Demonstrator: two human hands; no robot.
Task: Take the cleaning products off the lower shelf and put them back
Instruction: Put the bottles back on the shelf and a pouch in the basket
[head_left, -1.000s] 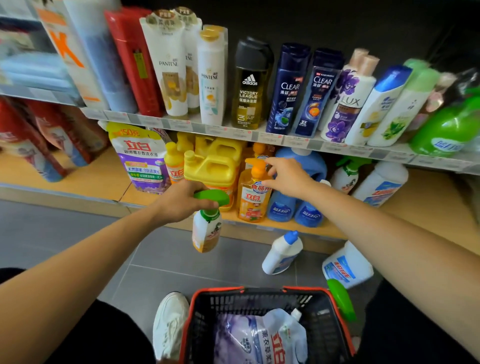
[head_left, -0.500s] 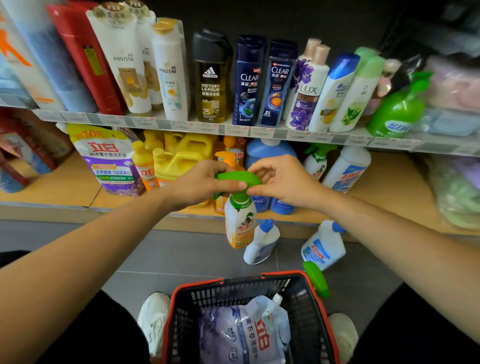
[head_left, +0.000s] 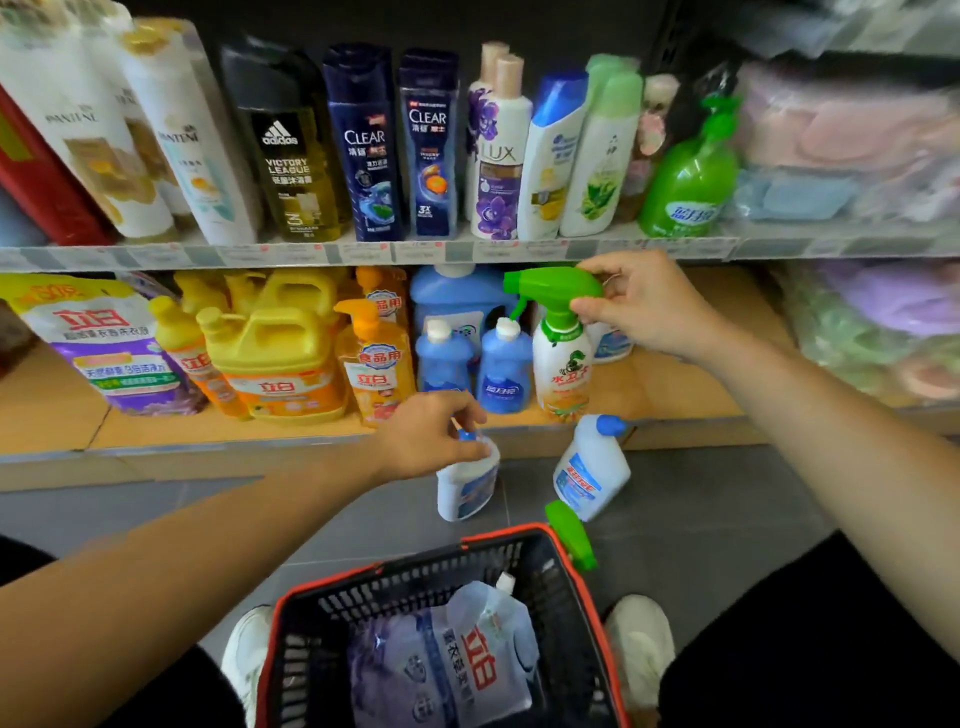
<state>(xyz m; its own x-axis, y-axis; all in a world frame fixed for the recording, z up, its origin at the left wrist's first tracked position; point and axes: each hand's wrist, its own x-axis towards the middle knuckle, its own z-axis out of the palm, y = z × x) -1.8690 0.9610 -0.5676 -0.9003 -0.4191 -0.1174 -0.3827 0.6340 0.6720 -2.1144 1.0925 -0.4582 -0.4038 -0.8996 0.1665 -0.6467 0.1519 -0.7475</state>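
Spray bottle (head_left: 563, 364) held by right hand (head_left: 647, 306) grip at lower shelf (head_left: 680, 387); white bottle (head_left: 466, 491) on floor (head_left: 727, 499) clasped by left hand (head_left: 428, 436).

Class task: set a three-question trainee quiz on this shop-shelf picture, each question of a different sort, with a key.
1. True or false: the right hand holds the spray bottle by its green trigger head.
2. Which does the left hand grip? A yellow jug; B white blue-capped bottle on the floor; C orange pump bottle.
3. Fill in: the refill pouch lies in the ____.
Key: 1 true; 2 B; 3 basket.
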